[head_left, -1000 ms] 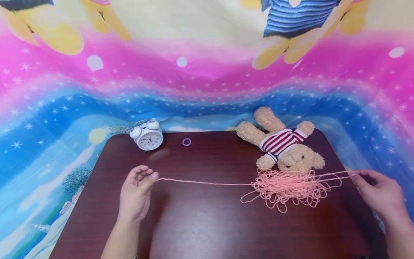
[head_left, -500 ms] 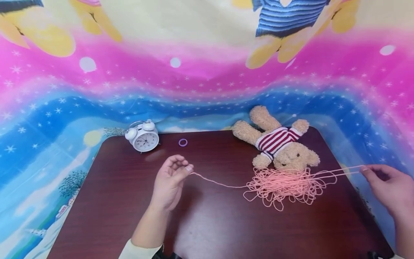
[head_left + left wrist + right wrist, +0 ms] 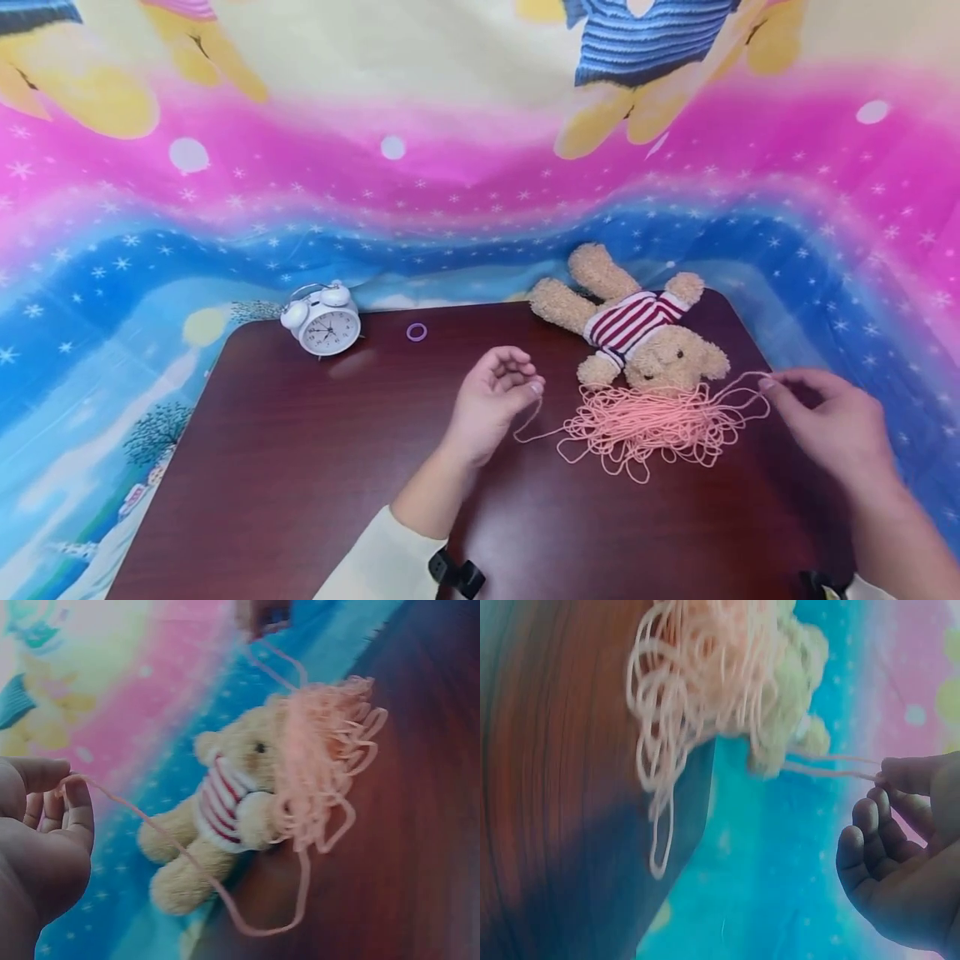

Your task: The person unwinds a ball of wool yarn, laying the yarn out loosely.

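A loose heap of pink yarn (image 3: 652,425) lies on the right half of the table, against the head of a teddy bear (image 3: 637,325) in a striped sweater. Left of the heap, my left hand (image 3: 491,404) pinches one end of the yarn between thumb and forefinger; that strand sags in a curve, plain in the left wrist view (image 3: 247,930). At the heap's right side my right hand (image 3: 832,425) pinches a loop of the yarn, its two strands running back to the pile. In the right wrist view the right hand's (image 3: 900,862) other fingers are bent and hold nothing.
A white twin-bell alarm clock (image 3: 328,325) stands at the table's back left, with a purple ring (image 3: 416,332) to its right. The dark wooden table (image 3: 300,467) meets a colourful printed cloth (image 3: 465,192) behind and at the sides.
My left hand has moved right toward the heap, and its strand has gone from taut to slack. My right hand has come in a little toward the heap, its strands loosening.
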{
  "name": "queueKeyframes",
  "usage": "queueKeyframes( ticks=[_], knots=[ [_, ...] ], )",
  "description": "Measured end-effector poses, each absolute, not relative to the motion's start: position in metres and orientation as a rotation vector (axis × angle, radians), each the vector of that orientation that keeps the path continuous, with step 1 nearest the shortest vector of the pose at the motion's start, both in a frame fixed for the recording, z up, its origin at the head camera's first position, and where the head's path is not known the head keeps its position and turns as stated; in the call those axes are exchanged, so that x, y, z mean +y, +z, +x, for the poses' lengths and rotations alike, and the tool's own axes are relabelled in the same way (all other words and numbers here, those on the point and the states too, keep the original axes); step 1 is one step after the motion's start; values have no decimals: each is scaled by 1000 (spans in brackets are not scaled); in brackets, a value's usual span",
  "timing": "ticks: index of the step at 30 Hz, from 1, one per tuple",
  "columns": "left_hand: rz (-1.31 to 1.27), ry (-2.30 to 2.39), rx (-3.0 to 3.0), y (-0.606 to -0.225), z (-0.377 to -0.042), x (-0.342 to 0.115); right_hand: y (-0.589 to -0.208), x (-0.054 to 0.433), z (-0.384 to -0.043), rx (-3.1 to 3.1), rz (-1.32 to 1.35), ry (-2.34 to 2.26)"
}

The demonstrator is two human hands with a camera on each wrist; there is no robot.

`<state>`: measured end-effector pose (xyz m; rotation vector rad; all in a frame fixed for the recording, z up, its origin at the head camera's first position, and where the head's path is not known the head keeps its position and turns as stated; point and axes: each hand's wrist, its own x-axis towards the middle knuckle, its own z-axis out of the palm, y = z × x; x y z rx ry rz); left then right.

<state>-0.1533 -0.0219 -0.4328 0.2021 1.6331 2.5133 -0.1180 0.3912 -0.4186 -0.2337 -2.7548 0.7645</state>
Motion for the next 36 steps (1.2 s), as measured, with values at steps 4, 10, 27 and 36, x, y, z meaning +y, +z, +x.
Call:
queueKeyframes(
  ticks=[4, 10, 27, 36],
  knots=[
    [248, 2445, 1659, -448, -156, -5, -422, 366, -121, -2770, -79, 827],
    [299, 2367, 1731, -461, -164, 17, -433, 334, -126, -2735, 106, 868],
    [422, 2100, 1939, -501, -171, 63, -470, 266, -137, -2885, 446, 807],
    [492, 1949, 2148, -504, -171, 49, -457, 259, -138, -2910, 524, 694]
  ],
)
